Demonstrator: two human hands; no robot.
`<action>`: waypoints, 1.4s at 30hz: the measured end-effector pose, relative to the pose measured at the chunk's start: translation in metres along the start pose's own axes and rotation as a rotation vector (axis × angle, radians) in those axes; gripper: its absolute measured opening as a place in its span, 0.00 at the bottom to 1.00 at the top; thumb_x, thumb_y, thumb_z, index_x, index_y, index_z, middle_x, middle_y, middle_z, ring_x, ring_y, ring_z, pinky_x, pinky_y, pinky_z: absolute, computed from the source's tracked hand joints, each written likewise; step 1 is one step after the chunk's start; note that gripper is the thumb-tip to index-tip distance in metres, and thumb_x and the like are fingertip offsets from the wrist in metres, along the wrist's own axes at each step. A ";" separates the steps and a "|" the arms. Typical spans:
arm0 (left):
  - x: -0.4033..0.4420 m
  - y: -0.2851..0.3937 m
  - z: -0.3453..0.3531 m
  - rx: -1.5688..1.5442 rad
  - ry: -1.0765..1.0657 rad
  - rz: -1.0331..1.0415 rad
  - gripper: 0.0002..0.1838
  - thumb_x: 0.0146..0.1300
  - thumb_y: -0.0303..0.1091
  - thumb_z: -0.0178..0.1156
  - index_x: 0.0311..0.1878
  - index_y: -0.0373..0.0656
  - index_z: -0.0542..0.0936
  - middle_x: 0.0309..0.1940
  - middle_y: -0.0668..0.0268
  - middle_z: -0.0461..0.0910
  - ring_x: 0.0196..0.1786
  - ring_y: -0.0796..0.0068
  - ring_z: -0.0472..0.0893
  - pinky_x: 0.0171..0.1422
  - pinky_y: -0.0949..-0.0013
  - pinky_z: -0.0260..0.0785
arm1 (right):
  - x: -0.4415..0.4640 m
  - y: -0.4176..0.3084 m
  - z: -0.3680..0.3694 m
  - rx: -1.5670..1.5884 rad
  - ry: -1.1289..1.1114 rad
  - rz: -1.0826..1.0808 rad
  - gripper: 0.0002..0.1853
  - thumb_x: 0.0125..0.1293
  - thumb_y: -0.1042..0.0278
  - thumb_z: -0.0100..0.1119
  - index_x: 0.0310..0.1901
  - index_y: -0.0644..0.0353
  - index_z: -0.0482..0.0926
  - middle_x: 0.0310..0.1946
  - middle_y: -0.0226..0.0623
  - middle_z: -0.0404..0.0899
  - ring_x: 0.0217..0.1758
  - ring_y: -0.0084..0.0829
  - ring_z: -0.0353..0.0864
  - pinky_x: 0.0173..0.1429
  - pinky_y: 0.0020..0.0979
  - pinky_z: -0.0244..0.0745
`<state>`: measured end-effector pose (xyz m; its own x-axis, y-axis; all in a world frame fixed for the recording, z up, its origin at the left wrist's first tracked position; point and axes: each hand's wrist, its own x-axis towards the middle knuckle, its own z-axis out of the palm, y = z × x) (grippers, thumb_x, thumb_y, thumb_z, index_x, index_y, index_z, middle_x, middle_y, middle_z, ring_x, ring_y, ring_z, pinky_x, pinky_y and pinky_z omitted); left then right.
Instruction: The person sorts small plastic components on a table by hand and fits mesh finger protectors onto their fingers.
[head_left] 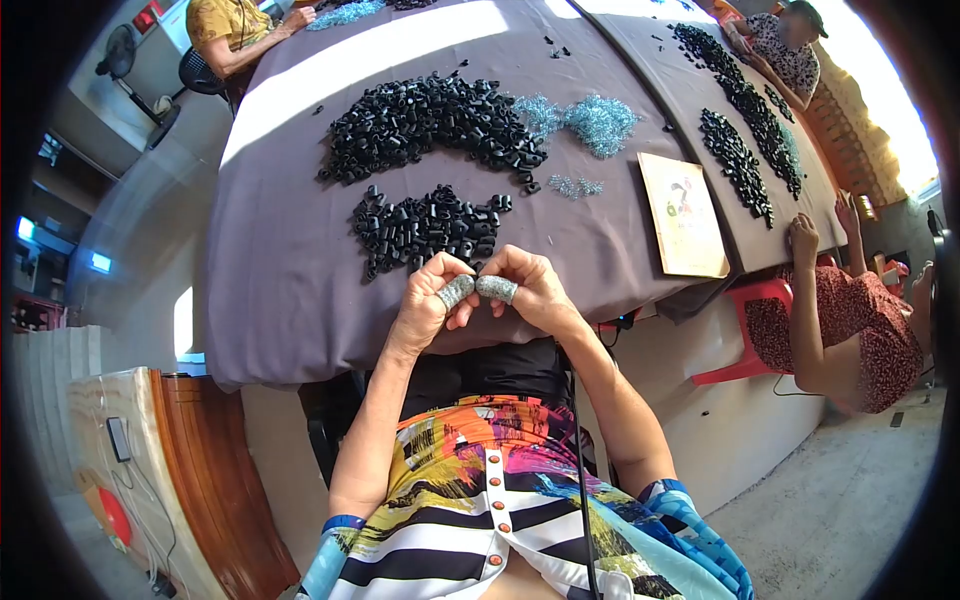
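Note:
My left hand [432, 300] and my right hand [525, 292] meet just above the table's near edge, fingers pinched together. Grey speckled coverings wrap both thumbs, their tips almost touching. Whatever lies between the fingertips is too small and hidden to make out. Just beyond my hands is a smaller pile of black cylindrical pieces [425, 228]. Farther back spreads a larger pile of similar black pieces [430, 125]. To its right are shiny bluish heaps of small metal-like pieces [600, 125], with a few more scattered nearer [575, 187].
A booklet [684, 215] lies on the purple-grey tablecloth [270, 240] at right. More black pieces [735, 165] are farther right. Co-workers sit at back left [235, 38], back right [790, 50] and right [830, 330], near a red stool [745, 335].

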<state>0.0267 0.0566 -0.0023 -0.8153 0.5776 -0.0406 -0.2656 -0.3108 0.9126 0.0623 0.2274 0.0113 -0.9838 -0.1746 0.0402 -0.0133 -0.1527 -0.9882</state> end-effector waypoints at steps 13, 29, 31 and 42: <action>-0.004 0.011 0.002 0.093 -0.029 -0.041 0.02 0.61 0.23 0.52 0.35 0.41 0.72 0.21 0.66 0.76 0.15 0.87 0.70 0.14 0.84 0.55 | 0.000 0.001 -0.003 0.132 -0.059 0.074 0.04 0.57 0.80 0.57 0.30 0.63 0.71 0.24 0.34 0.77 0.21 0.18 0.74 0.24 0.19 0.70; -0.004 0.006 -0.002 0.016 -0.028 -0.039 0.03 0.60 0.20 0.51 0.34 0.40 0.72 0.20 0.65 0.76 0.14 0.88 0.68 0.14 0.84 0.56 | 0.004 0.014 -0.003 0.106 -0.049 -0.046 0.08 0.54 0.75 0.63 0.28 0.64 0.73 0.24 0.34 0.75 0.21 0.17 0.70 0.21 0.17 0.64; -0.004 0.005 -0.003 0.038 -0.025 -0.029 0.03 0.59 0.20 0.51 0.33 0.39 0.72 0.20 0.65 0.76 0.14 0.88 0.68 0.15 0.85 0.57 | 0.004 0.017 -0.004 0.113 -0.059 -0.059 0.07 0.54 0.75 0.64 0.28 0.65 0.73 0.24 0.34 0.75 0.20 0.17 0.70 0.21 0.17 0.63; -0.005 0.011 0.001 0.093 -0.029 -0.066 0.05 0.58 0.19 0.50 0.32 0.40 0.73 0.18 0.67 0.75 0.13 0.88 0.67 0.14 0.84 0.56 | 0.004 0.015 -0.003 0.038 -0.039 -0.067 0.06 0.52 0.81 0.61 0.25 0.64 0.73 0.21 0.29 0.74 0.18 0.14 0.67 0.19 0.17 0.61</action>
<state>0.0278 0.0508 0.0082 -0.7822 0.6164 -0.0912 -0.2680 -0.2007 0.9423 0.0579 0.2277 -0.0034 -0.9733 -0.2002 0.1122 -0.0712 -0.2017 -0.9769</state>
